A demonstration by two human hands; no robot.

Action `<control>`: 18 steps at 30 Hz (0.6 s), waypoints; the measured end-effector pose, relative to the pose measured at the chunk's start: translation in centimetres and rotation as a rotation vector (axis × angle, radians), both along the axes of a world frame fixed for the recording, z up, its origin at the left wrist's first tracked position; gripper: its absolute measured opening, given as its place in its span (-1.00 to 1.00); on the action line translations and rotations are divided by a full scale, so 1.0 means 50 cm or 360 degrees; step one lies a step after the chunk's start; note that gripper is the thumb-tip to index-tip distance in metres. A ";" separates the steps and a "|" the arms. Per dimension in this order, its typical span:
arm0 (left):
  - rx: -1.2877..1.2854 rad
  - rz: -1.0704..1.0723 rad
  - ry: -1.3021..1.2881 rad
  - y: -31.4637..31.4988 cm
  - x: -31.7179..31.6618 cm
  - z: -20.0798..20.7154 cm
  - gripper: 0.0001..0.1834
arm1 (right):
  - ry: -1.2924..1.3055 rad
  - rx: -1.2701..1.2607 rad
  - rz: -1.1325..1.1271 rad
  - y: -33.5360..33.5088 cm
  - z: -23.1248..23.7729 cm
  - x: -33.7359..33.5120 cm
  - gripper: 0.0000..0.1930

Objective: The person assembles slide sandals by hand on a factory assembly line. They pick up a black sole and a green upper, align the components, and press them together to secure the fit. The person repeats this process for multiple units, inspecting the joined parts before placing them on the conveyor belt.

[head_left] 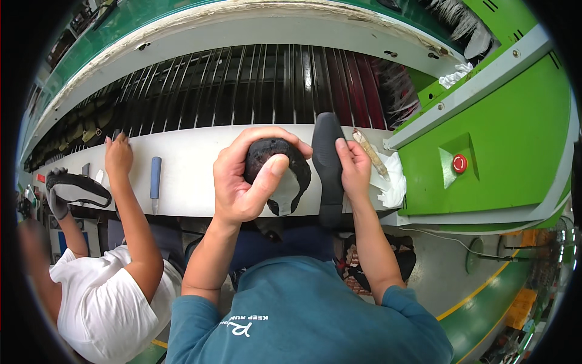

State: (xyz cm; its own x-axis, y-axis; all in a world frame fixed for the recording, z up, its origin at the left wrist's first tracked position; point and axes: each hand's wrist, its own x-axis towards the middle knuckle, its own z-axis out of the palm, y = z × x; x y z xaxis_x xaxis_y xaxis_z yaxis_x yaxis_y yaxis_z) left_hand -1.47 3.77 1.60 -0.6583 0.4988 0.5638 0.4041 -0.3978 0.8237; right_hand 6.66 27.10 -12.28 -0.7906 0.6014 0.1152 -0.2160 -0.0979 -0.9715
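Your left hand grips black shoe upper; your right hand holds black sole. White lettering on your teal shirt.

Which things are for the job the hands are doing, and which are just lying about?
Job in hand:
black shoe part with grey underside, in left hand
black sole, in right hand

Seemingly just lying about:
blue-handled tool
tan stick-like thing
crumpled white material
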 end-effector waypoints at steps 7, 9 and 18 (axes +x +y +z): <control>0.0174 -0.0049 -0.0181 -0.004 -0.014 -0.013 -0.60 | 0.0381 -0.0037 0.0050 -0.109 0.220 0.078 -0.83; 0.0123 -0.0016 -0.0176 -0.010 -0.013 -0.014 -0.31 | 0.0379 -0.0049 0.0213 -0.147 0.247 0.099 -0.88; 0.0247 -0.0024 -0.0435 -0.003 0.015 -0.013 0.31 | 0.0244 0.0045 0.0470 -0.217 0.250 0.098 -0.82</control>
